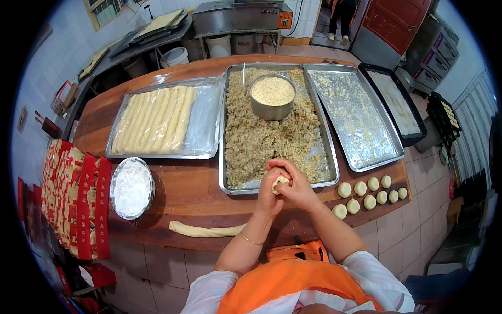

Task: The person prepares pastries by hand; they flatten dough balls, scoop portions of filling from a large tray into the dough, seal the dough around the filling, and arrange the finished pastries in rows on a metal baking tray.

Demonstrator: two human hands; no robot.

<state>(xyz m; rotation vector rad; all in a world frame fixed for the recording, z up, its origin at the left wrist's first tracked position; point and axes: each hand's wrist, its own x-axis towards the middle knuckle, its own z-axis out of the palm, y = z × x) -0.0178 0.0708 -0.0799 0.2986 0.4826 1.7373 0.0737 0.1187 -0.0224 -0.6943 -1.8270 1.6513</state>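
Fingers of both hands were curled shut around a small dough ball — left hand cupping, right hand pinching — held over the filling tray's near rim. Sealing well probably needed small, even pinches while turning. Finished balls lay rightward on the tabletop.

A person's left hand and right hand closed together around a dough ball at the near edge of a filling tray, while nine finished balls lay on the wooden table to the right and a dough rope lay to the left.
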